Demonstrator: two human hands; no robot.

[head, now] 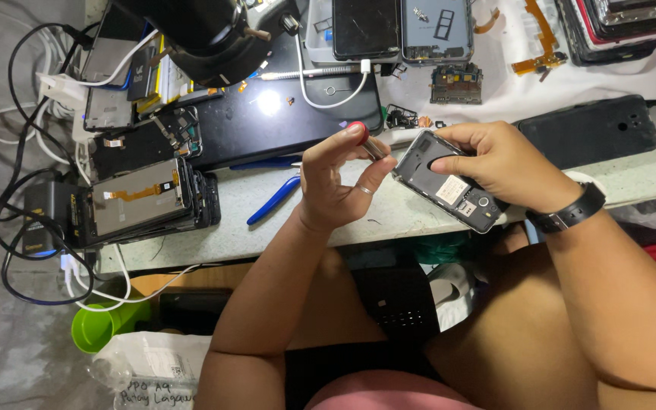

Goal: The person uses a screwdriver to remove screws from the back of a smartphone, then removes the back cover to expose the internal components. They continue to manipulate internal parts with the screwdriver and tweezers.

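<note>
A red-capped screwdriver (pixel 362 139) is pinched in the left hand (pixel 335 182); at its 3 o'clock, an opened phone (pixel 449 184) is gripped by the right hand (pixel 499 163).

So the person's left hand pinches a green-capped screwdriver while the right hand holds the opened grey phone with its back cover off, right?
Not quite: the head view shows the left hand pinching a red-capped screwdriver, not green-capped. The right hand does hold the opened grey phone.

It looked like a phone repair workshop: the pale worktop (pixel 389 216) was crowded with stacked, opened phone screens with orange flex cables (pixel 142 197), a bare green circuit board (pixel 455 82), blue-handled pliers (pixel 273 199) and tangled black and white charging cables (pixel 32 114).
</note>
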